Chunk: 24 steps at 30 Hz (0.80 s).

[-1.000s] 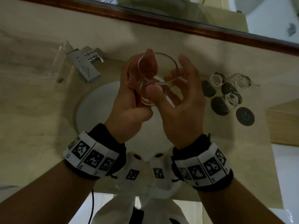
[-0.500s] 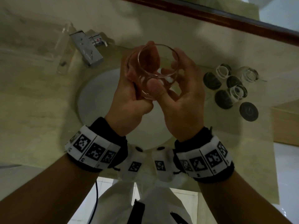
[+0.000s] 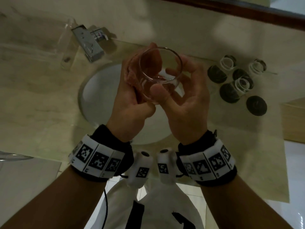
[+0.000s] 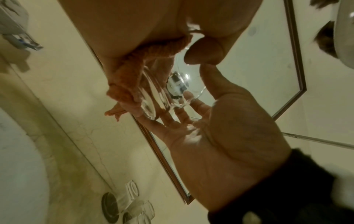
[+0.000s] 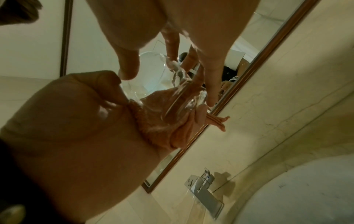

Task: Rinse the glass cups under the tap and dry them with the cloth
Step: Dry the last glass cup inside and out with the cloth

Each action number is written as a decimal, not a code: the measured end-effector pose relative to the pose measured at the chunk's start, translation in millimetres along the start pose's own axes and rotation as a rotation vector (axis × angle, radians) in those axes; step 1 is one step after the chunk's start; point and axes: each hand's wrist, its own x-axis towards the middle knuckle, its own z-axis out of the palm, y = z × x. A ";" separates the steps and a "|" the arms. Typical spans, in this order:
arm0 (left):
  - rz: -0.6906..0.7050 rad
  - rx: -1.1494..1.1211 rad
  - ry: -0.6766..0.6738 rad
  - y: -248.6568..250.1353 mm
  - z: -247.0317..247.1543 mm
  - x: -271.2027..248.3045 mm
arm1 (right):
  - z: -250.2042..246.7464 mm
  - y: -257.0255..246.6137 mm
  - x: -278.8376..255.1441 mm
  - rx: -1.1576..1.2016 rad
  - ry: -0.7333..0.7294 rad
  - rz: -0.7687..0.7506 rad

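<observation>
Left hand (image 3: 132, 100) gripping orange cloth (image 4: 132, 72) against glass cup (image 3: 159, 75), right hand (image 3: 186, 103) pinching cup, tap (image 3: 89, 45), sink (image 3: 99, 90), spare glasses (image 3: 241, 83) on coasters (image 3: 256, 105) alongside.

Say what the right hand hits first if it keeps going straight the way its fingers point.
Nothing to travel: the right hand already pinches the glass cup. Just past it lie the orange cloth and left hand, pressed against the cup; depth beyond that is unclear.
</observation>
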 end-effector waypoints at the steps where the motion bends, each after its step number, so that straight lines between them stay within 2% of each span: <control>1: -0.004 -0.008 0.005 -0.8 0.9 -1.9 | -2.0 0.2 -1.5 -0.001 -0.011 -0.005; 8: 0.026 -0.016 0.019 0.5 12.1 -10.7 | -13.4 3.9 -12.6 0.176 -0.073 -0.030; 11: 0.043 0.006 0.028 4.4 19.2 -12.9 | -12.9 -2.3 -15.3 0.149 -0.094 -0.034; 16: 0.065 0.009 0.039 10.5 30.1 -18.7 | -14.4 -5.7 -19.4 0.041 0.010 -0.027; 19: 0.081 0.010 0.054 12.9 30.6 -17.7 | -17.8 -4.9 -21.4 0.005 -0.007 -0.066; 24: 0.114 0.017 0.047 17.9 33.1 -11.8 | -12.9 -8.3 -19.6 0.147 -0.018 -0.074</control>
